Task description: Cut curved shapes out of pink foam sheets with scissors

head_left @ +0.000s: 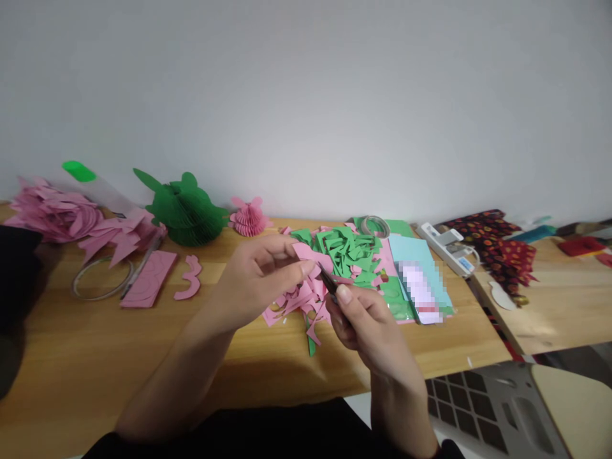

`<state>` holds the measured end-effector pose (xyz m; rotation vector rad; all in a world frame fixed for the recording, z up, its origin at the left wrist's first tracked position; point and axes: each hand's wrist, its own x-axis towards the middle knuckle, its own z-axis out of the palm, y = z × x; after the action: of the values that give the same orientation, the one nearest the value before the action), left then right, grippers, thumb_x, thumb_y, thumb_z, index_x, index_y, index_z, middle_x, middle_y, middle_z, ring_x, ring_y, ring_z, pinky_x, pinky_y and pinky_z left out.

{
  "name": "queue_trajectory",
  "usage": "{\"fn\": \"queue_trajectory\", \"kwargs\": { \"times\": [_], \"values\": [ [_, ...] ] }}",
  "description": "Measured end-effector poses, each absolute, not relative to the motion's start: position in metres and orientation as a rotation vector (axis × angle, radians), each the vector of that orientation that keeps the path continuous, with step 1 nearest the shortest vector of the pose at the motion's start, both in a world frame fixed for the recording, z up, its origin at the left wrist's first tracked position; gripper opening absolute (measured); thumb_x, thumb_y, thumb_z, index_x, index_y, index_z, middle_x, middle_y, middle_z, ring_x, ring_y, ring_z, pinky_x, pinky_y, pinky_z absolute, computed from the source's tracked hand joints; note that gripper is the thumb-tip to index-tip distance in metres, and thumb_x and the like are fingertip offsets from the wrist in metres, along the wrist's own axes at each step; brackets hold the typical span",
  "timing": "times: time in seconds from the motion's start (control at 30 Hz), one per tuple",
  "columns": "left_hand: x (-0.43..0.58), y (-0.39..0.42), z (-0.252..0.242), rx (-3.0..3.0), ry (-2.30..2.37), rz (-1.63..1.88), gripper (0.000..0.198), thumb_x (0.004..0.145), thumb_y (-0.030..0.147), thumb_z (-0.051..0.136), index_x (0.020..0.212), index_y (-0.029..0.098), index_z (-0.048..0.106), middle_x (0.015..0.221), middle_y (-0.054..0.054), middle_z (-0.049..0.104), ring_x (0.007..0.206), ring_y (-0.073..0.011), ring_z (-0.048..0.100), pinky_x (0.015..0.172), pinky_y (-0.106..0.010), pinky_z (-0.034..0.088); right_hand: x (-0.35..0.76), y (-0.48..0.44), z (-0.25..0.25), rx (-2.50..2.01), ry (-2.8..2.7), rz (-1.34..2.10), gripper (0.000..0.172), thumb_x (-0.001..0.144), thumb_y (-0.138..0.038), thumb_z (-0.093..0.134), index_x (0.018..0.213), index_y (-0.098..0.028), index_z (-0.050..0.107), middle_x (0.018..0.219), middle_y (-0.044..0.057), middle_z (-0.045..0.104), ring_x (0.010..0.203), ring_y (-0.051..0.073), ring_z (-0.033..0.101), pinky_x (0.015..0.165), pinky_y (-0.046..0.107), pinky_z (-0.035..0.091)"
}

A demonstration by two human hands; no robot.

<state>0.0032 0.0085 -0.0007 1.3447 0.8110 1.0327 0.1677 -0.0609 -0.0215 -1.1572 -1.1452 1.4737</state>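
Note:
Between the thumb and fingers of my left hand (261, 277) is a piece of pink paper (313, 255). My right hand (363, 312) is closed around dark-handled scissors (329, 280), whose blades point up and left at the paper's edge. Most of the handles are hidden in my fingers. Under both hands spreads a loose heap of green paper scraps (351, 252) and pink paper scraps (306, 296). To the left lie a wavy pink cutout (190, 278) and a pink paper strip with drawn curves (149, 278).
A green honeycomb paper figure (186, 210) and a smaller pink one (249, 217) stand by the wall. Pink cutouts (57, 210) pile at far left, near a tape ring (102, 278). At right are a tape roll (375, 225), blue paper (430, 261) and a power strip (447, 247).

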Motion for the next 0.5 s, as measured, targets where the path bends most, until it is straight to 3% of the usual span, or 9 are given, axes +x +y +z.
{"fn": "queue_trajectory", "kwargs": {
  "times": [0.27, 0.5],
  "values": [
    [0.0029, 0.0048, -0.0015, 1.429, 0.795, 1.014, 0.009, 0.079, 0.021, 0.066, 0.078, 0.021, 0.075, 0.072, -0.003, 0.072, 0.068, -0.0161, 0.067, 0.066, -0.026, 0.054, 0.1656, -0.0589, -0.0199, -1.113, -1.074, 1.502, 0.051, 0.088, -0.057, 0.056, 0.055, -0.021, 0.041, 0.047, -0.009, 0.03, 0.038, 0.006, 0.017, 0.034, 0.021, 0.016],
    [0.0031, 0.0045, 0.0019, 1.487, 0.846, 1.018, 0.016, 0.078, 0.02, 0.064, 0.062, 0.018, 0.066, 0.064, -0.003, 0.065, 0.072, -0.0194, 0.067, 0.07, -0.03, 0.054, 0.1678, -0.0608, -0.023, -1.156, -1.104, 1.466, 0.051, 0.089, -0.057, 0.055, 0.055, -0.02, 0.042, 0.046, -0.008, 0.032, 0.039, 0.006, 0.02, 0.035, 0.021, 0.016]
  ]
}}
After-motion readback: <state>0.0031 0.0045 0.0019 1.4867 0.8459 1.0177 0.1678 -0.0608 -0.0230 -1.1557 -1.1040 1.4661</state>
